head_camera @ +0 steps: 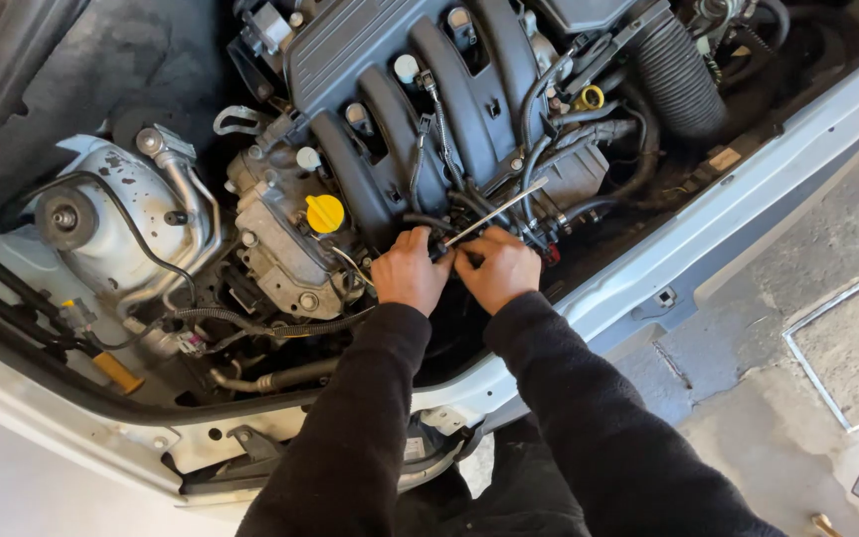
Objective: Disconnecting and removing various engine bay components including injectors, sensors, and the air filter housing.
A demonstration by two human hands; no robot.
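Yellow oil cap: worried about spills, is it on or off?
On. The yellow cap sits seated on its filler neck on the engine.

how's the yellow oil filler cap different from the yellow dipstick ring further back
The oil filler cap is a solid round disc with a tab, on the metal engine cover near the left hand. The dipstick ring is an open loop, looks smaller, and sits among hoses beyond the right hand. Both are yellow.

Long thin silver metal rod with a black handle (pixel 484 219), some kind of screwdriver, sits tilted, tip pointing up-right toward the black ribbed plastic intake manifold (pixel 420 89). Handle end is low at the engine's front edge, among black hoses.
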